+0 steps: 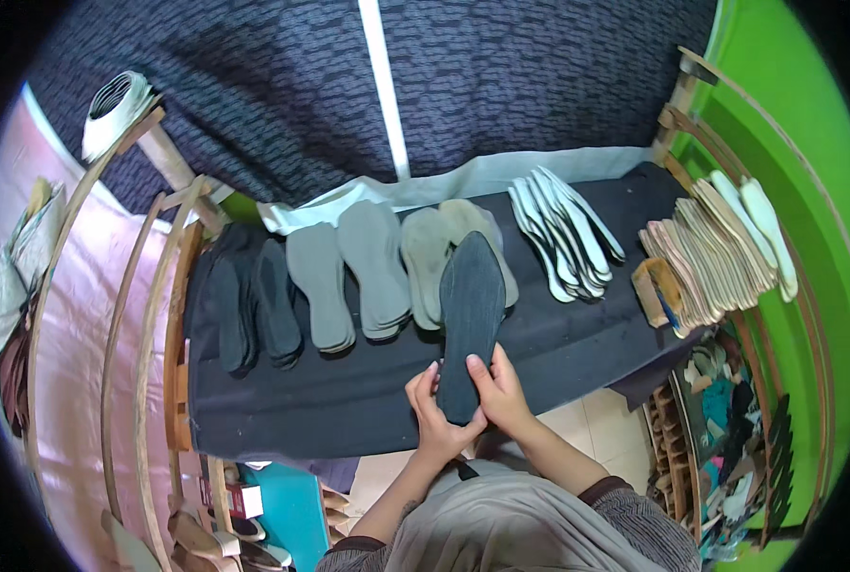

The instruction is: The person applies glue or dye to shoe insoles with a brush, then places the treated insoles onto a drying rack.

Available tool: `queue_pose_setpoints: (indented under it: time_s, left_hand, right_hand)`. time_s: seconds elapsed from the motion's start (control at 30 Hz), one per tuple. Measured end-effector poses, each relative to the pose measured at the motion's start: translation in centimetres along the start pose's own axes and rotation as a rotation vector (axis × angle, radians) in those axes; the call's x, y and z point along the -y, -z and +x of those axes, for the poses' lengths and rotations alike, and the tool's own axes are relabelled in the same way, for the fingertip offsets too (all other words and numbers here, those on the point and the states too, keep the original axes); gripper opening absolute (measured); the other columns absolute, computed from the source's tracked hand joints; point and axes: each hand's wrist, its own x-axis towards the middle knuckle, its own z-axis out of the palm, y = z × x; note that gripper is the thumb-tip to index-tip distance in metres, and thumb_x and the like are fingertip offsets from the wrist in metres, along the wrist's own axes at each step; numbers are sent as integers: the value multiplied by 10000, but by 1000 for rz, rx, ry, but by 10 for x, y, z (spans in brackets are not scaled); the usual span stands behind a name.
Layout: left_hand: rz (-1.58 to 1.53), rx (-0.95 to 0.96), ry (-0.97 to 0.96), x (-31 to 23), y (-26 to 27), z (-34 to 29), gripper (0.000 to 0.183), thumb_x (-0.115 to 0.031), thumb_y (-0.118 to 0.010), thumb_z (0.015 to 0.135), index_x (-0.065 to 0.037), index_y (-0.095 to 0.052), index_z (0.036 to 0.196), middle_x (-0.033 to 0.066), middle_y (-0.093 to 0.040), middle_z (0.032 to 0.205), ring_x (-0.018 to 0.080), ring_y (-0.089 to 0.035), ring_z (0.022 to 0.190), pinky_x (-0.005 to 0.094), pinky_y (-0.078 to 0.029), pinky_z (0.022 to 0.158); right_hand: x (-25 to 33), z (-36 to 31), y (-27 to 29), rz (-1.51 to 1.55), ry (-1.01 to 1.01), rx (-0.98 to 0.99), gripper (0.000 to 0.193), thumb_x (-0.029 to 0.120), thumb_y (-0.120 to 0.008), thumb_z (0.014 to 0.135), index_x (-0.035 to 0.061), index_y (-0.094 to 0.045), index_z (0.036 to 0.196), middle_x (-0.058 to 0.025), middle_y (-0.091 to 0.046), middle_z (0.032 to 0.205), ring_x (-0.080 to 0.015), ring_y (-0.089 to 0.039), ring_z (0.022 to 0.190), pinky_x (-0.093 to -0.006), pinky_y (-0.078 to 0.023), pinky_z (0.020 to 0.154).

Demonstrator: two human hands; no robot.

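From my end I look down on a tabletop (348,405) draped in dark cloth. At its right end leans a long row of beige sole pieces (711,253); left of centre lie two grey piles (372,267), and between these and the row a fan of white-edged pieces (563,238). Both forearms (558,448) rise from the lower edge, converging toward the middle. The black sole (472,305) is held up before the tabletop's near side, wide end pointing away, hiding part of a taupe pile (425,262). Both hands grasp its narrow heel end — the left hand (441,424) low, fingers bent up against the left edge, its thumb by the heel's rim; the right hand (506,396) slightly higher on the right edge, thumb (480,372) pressed flat on the upper face.
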Motion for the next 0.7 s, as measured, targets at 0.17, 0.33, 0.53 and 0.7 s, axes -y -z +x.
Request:
queue_pose_setpoints:
  time_s: [0.17,0.33,0.53,0.7]
  left_hand:
    - [-708,206,402,21,-19,28,612,-82,-568,866,-71,-225,1374,131,-409,1241,206,-466,1080,303,-390,911]
    - [-1000,315,772,19,-31,37,404,-161,-414,978,-76,-238,1332,181,-488,1225,330,-611,975,419,-518,851]
    - [-1123,216,834,29,-29,33,434,-238,-380,985,-156,-159,1349,223,-465,1246,383,-622,898,511,-565,713]
    - [-1099,243,790,41,-33,24,464,-278,-388,965,-162,-152,1347,234,-459,1262,385,-619,880,509,-559,708]
  right_hand:
    - [-7,-18,46,-252,56,-55,326,247,-530,954,-4,-530,1163,-64,-622,971,-90,-554,876,-265,-469,774]
    - [27,-36,77,-559,17,95,309,197,-629,883,17,-581,1131,-110,-681,930,-160,-655,821,-281,-507,726]
    - [85,-52,179,-1289,404,-998,552,22,-697,726,59,-502,1241,-142,-509,1162,-280,-504,1065,-362,-446,841]
    - [70,-57,260,-1251,91,-1051,632,81,-757,709,123,-497,1283,-158,-541,1078,-273,-575,917,-340,-466,802]
